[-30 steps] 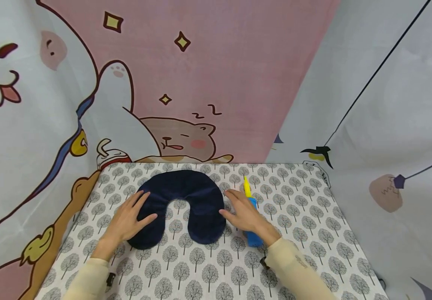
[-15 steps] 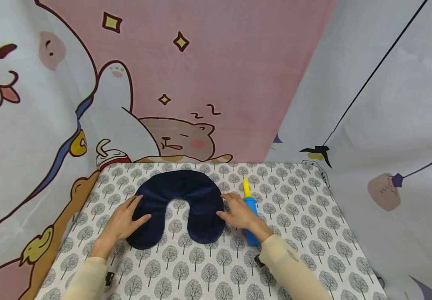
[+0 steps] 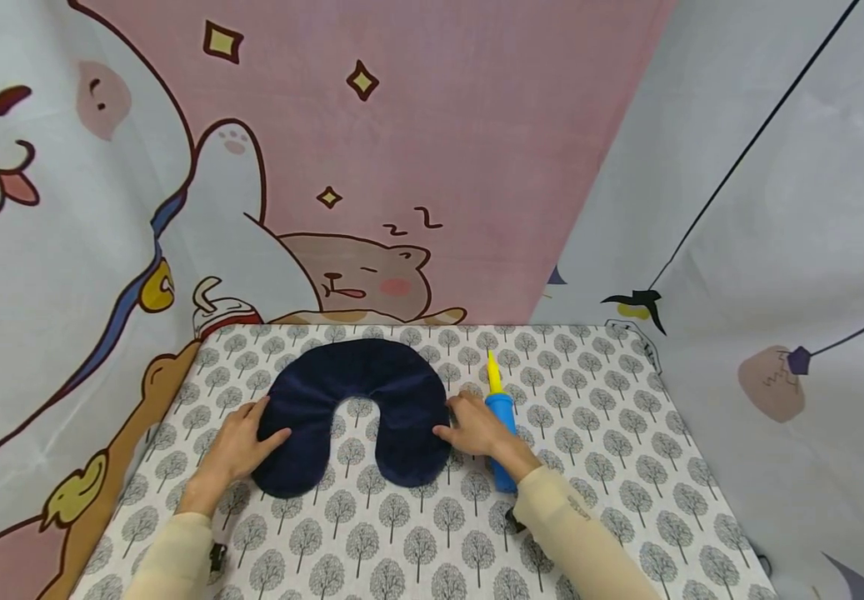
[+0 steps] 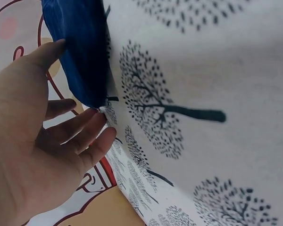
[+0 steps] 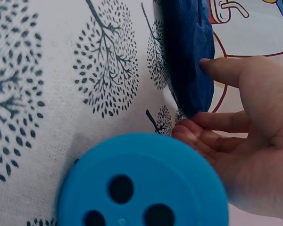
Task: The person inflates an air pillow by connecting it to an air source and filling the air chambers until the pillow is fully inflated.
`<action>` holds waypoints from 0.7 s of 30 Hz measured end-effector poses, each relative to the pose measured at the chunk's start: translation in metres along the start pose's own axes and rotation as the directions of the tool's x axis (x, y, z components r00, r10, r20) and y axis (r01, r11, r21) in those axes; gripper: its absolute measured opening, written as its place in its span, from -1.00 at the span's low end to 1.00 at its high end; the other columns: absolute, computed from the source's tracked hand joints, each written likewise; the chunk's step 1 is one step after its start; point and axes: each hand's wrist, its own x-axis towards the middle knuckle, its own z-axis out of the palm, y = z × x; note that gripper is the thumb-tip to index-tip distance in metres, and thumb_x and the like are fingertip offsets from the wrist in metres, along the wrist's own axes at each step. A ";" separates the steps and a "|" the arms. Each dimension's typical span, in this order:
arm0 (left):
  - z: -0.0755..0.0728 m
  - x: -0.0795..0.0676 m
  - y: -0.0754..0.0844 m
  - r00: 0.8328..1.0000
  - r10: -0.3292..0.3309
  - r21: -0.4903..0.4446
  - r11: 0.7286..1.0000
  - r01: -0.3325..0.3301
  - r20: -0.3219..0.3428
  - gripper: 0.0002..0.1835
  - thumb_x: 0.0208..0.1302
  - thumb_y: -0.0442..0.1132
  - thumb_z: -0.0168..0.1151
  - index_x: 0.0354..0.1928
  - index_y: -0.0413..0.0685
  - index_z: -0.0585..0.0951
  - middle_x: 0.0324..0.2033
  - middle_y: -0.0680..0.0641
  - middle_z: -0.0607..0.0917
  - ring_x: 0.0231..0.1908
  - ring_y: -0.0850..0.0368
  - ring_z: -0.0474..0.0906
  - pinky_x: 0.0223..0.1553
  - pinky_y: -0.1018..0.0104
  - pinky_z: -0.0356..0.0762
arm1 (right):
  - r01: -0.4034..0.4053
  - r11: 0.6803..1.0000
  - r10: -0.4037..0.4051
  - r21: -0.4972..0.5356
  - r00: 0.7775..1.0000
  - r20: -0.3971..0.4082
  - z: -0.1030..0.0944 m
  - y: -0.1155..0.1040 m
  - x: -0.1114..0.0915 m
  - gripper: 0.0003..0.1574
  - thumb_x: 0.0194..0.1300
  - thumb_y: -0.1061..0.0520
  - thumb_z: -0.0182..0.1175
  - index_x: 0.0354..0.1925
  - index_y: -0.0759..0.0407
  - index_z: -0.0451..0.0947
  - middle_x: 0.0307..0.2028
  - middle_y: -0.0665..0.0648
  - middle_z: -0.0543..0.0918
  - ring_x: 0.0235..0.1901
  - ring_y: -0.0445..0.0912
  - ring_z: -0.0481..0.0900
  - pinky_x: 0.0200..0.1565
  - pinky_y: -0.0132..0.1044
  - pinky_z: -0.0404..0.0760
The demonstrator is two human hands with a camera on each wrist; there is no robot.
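Note:
A dark navy U-shaped neck pillow [image 3: 360,367] lies flat on the cloth, its opening toward me. My left hand [image 3: 232,450] holds its left side, thumb on top and fingers at the outer edge. In the left wrist view, the left fingertips [image 4: 101,115] reach the pillow's lower border against the cloth. My right hand [image 3: 476,425] holds the right side in the same way, its thumb [image 5: 219,68] on the blue fabric and the other fingers curled in at the edge. A blue hand pump [image 3: 502,408] with a yellow nozzle [image 3: 493,372] lies beside the right hand, partly behind the wrist.
The table is covered by a white cloth [image 3: 360,546] printed with grey trees. Cartoon-printed fabric [image 3: 476,150] hangs behind it and along both sides. The pump's round, holed end [image 5: 141,165] fills the lower part of the right wrist view.
My left hand has slid outward and toward me to the pillow's left edge. My right hand has moved slightly inward, its fingers curling in at the right edge. The pillow stays in place.

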 end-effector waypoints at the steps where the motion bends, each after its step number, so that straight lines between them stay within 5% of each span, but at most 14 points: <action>1: 0.000 0.000 -0.001 1.000 -0.008 -0.001 1.000 0.008 0.004 0.00 0.59 0.20 0.39 0.69 -0.43 0.30 0.52 -0.67 0.42 0.46 -0.74 0.40 0.39 -0.61 0.49 | -0.006 1.000 0.007 0.013 1.000 -0.007 0.002 0.002 0.000 -0.45 0.48 -0.09 0.51 0.13 0.35 0.75 -0.07 0.25 0.69 -0.11 0.13 0.65 0.01 0.12 0.67; 6: 0.001 0.001 -0.005 1.000 -0.015 -0.023 1.000 0.014 -0.019 -0.08 0.61 0.13 0.39 0.62 -0.51 0.36 0.41 -0.66 0.51 0.38 -0.68 0.51 0.36 -0.56 0.53 | -0.004 1.000 0.004 0.017 1.000 -0.015 0.008 0.006 0.003 -0.57 0.46 -0.07 0.54 -0.06 0.28 0.74 -0.20 0.17 0.65 -0.25 0.02 0.54 -0.14 0.01 0.58; 11: 0.005 0.003 -0.010 0.996 -0.012 -0.071 0.997 0.006 -0.085 -0.33 0.57 -0.11 0.44 0.40 -0.58 0.55 0.07 -0.55 0.71 0.10 -0.53 0.69 0.21 -0.45 0.64 | 0.040 0.999 -0.040 -0.015 0.999 -0.017 0.006 0.005 0.002 -0.63 0.51 -0.06 0.49 -0.15 0.22 0.68 -0.26 0.15 0.65 -0.30 -0.02 0.52 -0.22 -0.13 0.55; 21: 0.006 0.003 -0.015 0.991 -0.109 -0.184 0.978 0.093 -0.081 -0.65 0.54 -0.21 0.45 0.10 -0.40 0.71 -0.14 -0.32 0.84 -0.15 -0.16 0.78 -0.03 -0.08 0.70 | 0.080 0.997 -0.076 0.024 0.990 -0.117 0.022 0.019 0.008 -0.71 0.42 0.07 0.53 -0.31 0.09 0.59 -0.39 -0.01 0.64 -0.41 -0.16 0.52 -0.32 -0.28 0.52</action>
